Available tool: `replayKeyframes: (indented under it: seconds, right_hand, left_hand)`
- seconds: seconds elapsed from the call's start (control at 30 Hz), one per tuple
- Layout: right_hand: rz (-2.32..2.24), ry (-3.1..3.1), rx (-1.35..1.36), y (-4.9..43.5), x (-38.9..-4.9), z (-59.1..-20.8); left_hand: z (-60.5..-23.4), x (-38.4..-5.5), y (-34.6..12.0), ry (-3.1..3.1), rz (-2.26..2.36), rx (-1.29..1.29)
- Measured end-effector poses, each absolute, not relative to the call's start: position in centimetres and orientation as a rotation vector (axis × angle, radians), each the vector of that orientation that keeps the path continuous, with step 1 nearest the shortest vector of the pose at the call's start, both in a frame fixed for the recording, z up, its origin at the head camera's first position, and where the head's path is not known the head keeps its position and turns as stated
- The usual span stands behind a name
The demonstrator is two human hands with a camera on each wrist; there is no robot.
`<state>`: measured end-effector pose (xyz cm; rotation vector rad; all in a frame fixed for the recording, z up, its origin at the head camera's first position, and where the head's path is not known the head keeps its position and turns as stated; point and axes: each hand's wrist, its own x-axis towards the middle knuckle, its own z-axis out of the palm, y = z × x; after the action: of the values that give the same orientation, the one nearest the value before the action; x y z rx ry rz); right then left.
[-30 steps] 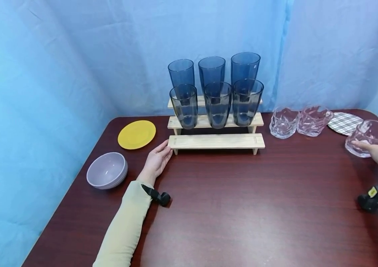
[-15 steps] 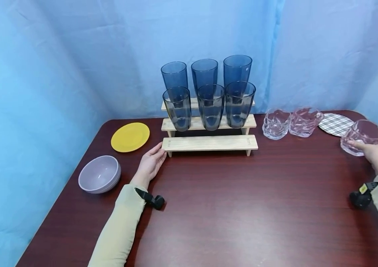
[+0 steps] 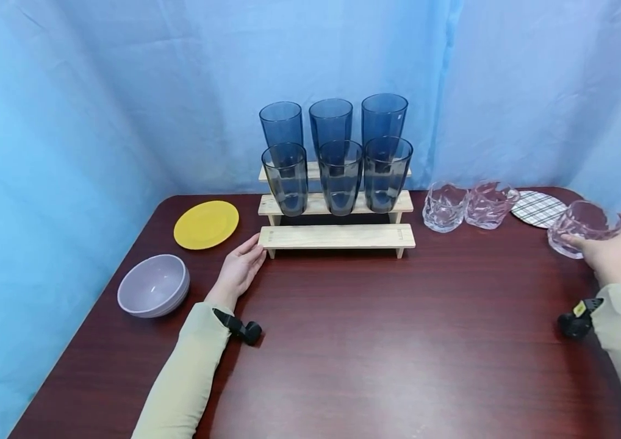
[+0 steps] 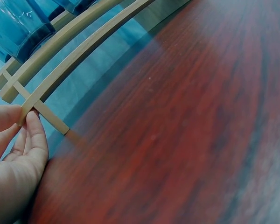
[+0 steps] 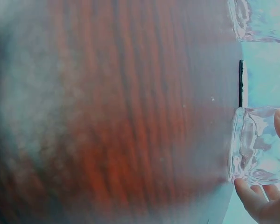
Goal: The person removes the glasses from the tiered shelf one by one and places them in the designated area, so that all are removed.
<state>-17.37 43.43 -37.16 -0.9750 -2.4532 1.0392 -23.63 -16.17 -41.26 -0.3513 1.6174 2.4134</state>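
Note:
My left hand [image 3: 237, 270] pinches the left end of the lowest step of a three-tier wooden rack [image 3: 338, 237]. In the left wrist view the thumb lies over the step, with fingertips under its edge [image 4: 36, 128]. Tall blue-grey glasses [image 3: 339, 183] stand upright in two rows on the rack's upper tiers. At the far right, my right hand [image 3: 618, 253] grips a clear, wavy-sided tumbler [image 3: 581, 227], thumb on one side and fingers on the other. The right wrist view shows this tumbler's base [image 5: 240, 147] close to the tabletop.
Two similar clear tumblers stand side by side right of the rack, the nearer to it a wavy tumbler [image 3: 445, 208]. Behind the held one lies a checked plate [image 3: 535, 207]. On the left are a yellow plate [image 3: 206, 224] and a lilac bowl [image 3: 152, 286]. A blue curtain [image 3: 206, 91] hangs behind.
The head view has turned slightly right, so everything appears further left and more of the right arm shows. Both hands keep their holds on the rack and the tumbler.

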Motion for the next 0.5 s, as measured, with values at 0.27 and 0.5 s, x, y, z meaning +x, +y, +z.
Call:
replayKeyframes:
  seconds: [0.27,0.5]
  right_hand:
    - [1.100,-2.473,-0.969,43.78,-17.30,-36.71]
    - [1.133,-2.532,-0.911,44.17,-16.80,-36.22]
  left_hand:
    - [-41.16,-23.68,-16.32,1.615,2.401,-0.326]
    - [-41.00,-23.58,-16.42,1.610,2.388,-0.319]
